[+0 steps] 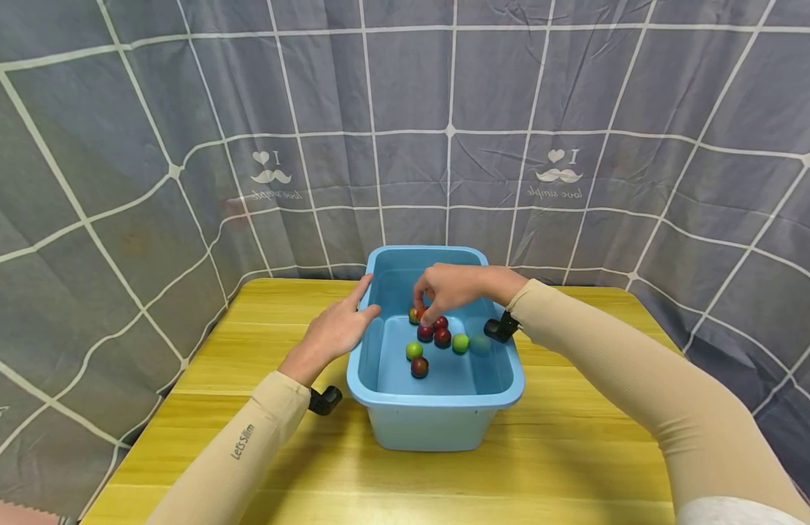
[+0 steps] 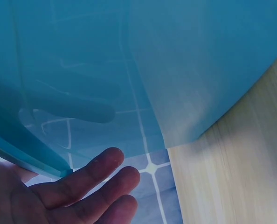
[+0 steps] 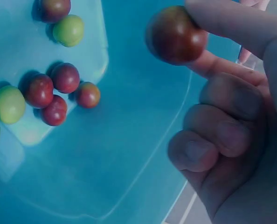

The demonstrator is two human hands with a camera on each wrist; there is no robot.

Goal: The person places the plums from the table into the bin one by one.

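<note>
My right hand [image 1: 452, 286] reaches over the right side of a light blue plastic tub [image 1: 437, 399]. Thumb and index finger pinch a dark red-brown plum [image 3: 176, 36], while the other fingers are folded toward the palm. Beneath that hand, three red plums [image 3: 39, 90] lie together on the tub floor beside an orange-red plum [image 3: 87, 94]. Closer to me are a green plum [image 1: 414, 351] and a dark plum [image 1: 419, 367]; another green plum [image 1: 460, 343] lies to the right. My left hand [image 1: 335, 327] rests at the tub's left rim, fingers extended outside beneath it.
The tub stands on a yellow wood-grain table [image 1: 300, 430]. A grey curtain [image 1: 405, 175] with white grid lines hangs behind and at both sides. Small black cameras [image 1: 501, 327] are strapped to both wrists. The tub's right wall reflects a green plum.
</note>
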